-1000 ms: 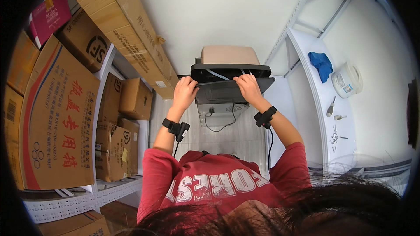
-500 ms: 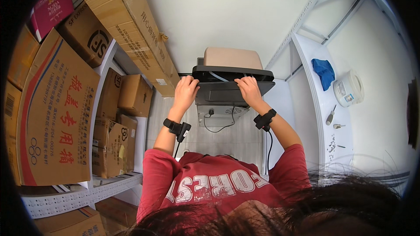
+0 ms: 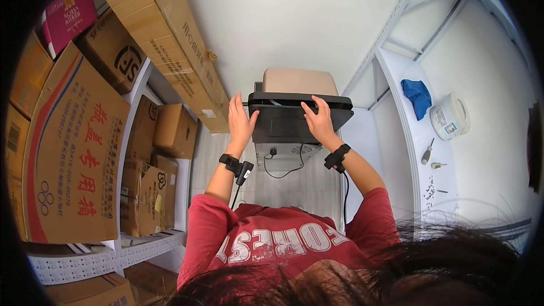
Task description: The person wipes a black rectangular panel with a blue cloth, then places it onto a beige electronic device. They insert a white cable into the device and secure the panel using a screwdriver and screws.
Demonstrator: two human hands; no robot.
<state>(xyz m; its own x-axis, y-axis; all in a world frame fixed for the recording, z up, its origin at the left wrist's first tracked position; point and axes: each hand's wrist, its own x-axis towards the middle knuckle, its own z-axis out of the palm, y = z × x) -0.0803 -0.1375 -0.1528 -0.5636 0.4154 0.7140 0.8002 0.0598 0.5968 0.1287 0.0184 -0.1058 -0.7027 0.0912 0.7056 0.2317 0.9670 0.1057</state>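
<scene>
In front of me stands a machine with a beige rounded cover (image 3: 300, 81), a black top rim (image 3: 283, 98) and a grey vented back (image 3: 281, 162). A black panel (image 3: 281, 126) leans against the rim, with a narrow gap along its top where a pale tube partly shows. My left hand (image 3: 241, 122) is at the panel's left corner, its fingers stretched out past the edge and the thumb by the corner. At the panel's upper right rests my right hand (image 3: 321, 122), its fingers spread over the edge. The inside of the machine is mostly hidden.
A black cord (image 3: 281, 176) hangs in a loop from a plug. On the right shelf (image 3: 391, 68) lie a blue cloth (image 3: 417, 99), a white tub (image 3: 451, 117), a screwdriver (image 3: 426, 154) and small screws (image 3: 429, 192). Cardboard boxes (image 3: 76, 153) fill the left shelves; a tall carton (image 3: 164, 39) leans behind.
The gap between panel and rim has narrowed. My left fingers have straightened off the panel's top edge. My right hand has shifted slightly left, its fingers reaching farther over the rim.
</scene>
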